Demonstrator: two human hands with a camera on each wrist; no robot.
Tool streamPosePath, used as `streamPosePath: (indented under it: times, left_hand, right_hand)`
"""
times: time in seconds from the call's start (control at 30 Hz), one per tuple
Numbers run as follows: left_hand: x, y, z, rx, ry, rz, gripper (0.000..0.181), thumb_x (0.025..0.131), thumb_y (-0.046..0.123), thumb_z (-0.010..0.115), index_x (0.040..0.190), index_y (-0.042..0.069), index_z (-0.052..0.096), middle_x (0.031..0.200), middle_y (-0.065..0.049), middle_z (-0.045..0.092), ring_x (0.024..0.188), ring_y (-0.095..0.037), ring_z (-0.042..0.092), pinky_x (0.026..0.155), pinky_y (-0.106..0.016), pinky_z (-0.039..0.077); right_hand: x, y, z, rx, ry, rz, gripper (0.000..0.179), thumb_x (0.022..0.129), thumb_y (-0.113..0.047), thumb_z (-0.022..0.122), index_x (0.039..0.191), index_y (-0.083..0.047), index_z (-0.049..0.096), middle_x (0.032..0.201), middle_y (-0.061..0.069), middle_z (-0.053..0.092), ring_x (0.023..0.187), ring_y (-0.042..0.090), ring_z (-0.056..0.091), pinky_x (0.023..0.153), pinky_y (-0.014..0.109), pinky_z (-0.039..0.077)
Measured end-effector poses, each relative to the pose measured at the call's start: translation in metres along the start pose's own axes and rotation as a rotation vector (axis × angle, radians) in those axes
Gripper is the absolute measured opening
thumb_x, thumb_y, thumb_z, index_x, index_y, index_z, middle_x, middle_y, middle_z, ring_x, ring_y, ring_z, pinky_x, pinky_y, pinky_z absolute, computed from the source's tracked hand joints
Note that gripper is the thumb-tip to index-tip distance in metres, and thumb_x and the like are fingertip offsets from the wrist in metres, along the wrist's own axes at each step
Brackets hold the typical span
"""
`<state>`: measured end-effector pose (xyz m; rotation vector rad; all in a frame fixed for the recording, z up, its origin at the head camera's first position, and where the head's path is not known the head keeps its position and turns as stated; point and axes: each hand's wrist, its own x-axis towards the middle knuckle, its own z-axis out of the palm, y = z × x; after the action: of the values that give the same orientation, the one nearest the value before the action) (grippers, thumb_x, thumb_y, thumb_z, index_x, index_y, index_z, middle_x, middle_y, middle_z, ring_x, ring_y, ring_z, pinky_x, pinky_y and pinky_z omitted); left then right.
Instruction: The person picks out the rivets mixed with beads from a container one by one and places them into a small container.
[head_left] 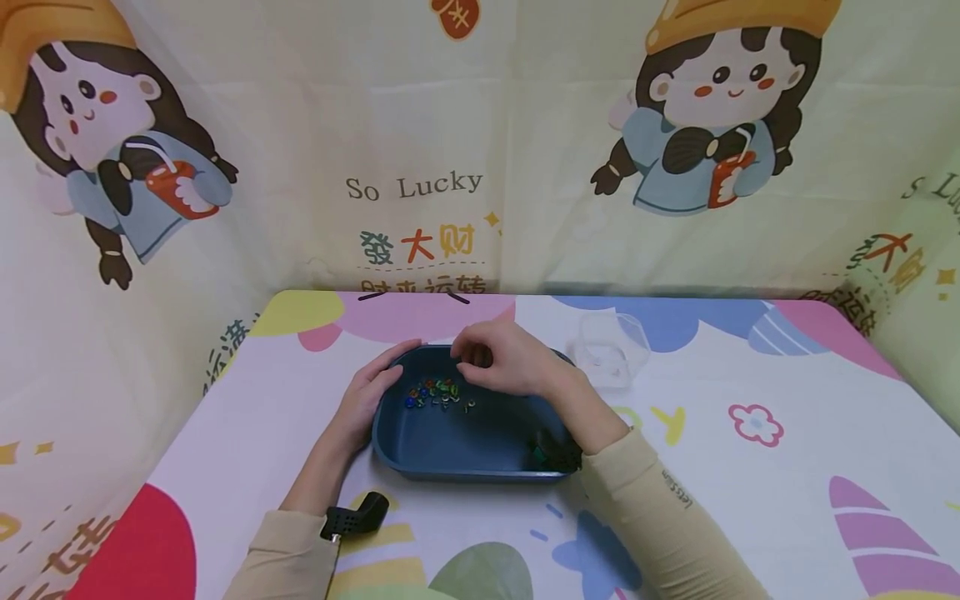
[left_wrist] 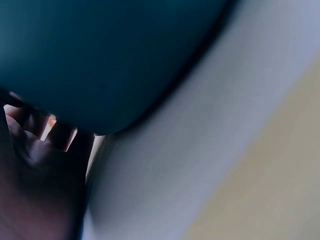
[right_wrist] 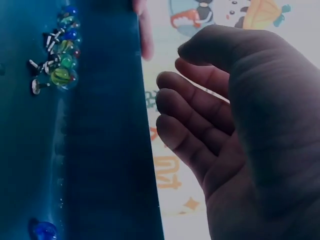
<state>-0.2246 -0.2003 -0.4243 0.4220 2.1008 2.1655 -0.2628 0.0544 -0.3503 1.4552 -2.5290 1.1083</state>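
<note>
A dark blue tray (head_left: pixel 465 442) stands on the table in front of me. My left hand (head_left: pixel 367 396) grips its left end, thumb up at the rim. In the left wrist view, the tray's wall (left_wrist: pixel 100 55) fills the upper left and the fingers (left_wrist: pixel 35 145) show partly behind it. Over the tray's far side hovers my right hand (head_left: pixel 498 358), its fingers loosely curved with nothing visible between them. Coloured glass marbles (right_wrist: pixel 62 75) and small metal screws (right_wrist: pixel 50 42) lie clustered in the tray's left part. One blue marble (right_wrist: pixel 46 231) lies apart from that cluster.
A clear plastic box (head_left: pixel 611 350) stands behind the tray's right end. Black wrist devices sit at the left wrist (head_left: pixel 356 515) and right wrist (head_left: pixel 558 454). The table (head_left: pixel 735 500) has a colourful printed cover, with a cartoon-printed curtain (head_left: pixel 540 167) behind it.
</note>
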Motion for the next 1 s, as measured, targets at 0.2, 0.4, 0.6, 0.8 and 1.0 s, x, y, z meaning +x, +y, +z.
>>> streamPosePath:
  times: [0.2,0.4,0.6,0.8,1.0]
  left_hand:
    - [0.000,0.001,0.001,0.003,0.000,-0.004,0.045,0.109,0.014,0.034,0.153,0.005,0.043,0.157,-0.010,0.041,0.145,-0.026,0.035,0.119,-0.047,0.023]
    - [0.000,0.001,0.001,-0.007,-0.005,-0.010,0.045,0.110,0.014,0.034,0.153,0.005,0.043,0.156,-0.010,0.042,0.144,-0.026,0.036,0.119,-0.046,0.025]
    - [0.000,0.001,0.001,-0.010,-0.008,-0.006,0.045,0.110,0.015,0.034,0.153,0.005,0.042,0.156,-0.011,0.042,0.144,-0.027,0.037,0.118,-0.046,0.026]
    - [0.000,0.001,0.001,-0.003,-0.005,-0.005,0.045,0.110,0.017,0.035,0.153,0.006,0.043,0.156,-0.010,0.042,0.144,-0.026,0.036,0.119,-0.048,0.023]
    - [0.000,0.000,0.001,-0.002,-0.006,0.004,0.045,0.110,0.016,0.035,0.153,0.004,0.042,0.156,-0.011,0.042,0.145,-0.027,0.034,0.120,-0.048,0.021]
  right_hand:
    - [0.002,0.001,0.004,-0.019,-0.066,0.013,0.015,0.091,-0.007,0.071,0.105,-0.001,0.071,0.087,-0.002,0.067,0.074,0.009,0.059,0.073,0.026,0.054]
    - [0.003,0.003,0.009,-0.045,-0.134,0.049,0.015,0.091,-0.008,0.071,0.105,-0.002,0.071,0.086,-0.003,0.066,0.074,0.010,0.059,0.072,0.024,0.053]
    - [0.004,0.006,0.014,-0.097,-0.233,0.093,0.013,0.091,-0.009,0.069,0.104,-0.006,0.071,0.083,-0.006,0.064,0.073,0.009,0.057,0.070,0.025,0.051]
    - [0.006,0.008,0.019,-0.138,-0.345,0.171,0.014,0.092,-0.012,0.072,0.105,-0.010,0.071,0.082,-0.008,0.063,0.073,0.009,0.058,0.071,0.025,0.051]
    - [0.008,0.009,0.024,-0.203,-0.423,0.201,0.014,0.091,-0.013,0.074,0.104,-0.014,0.071,0.082,-0.008,0.062,0.073,0.010,0.057,0.071,0.026,0.050]
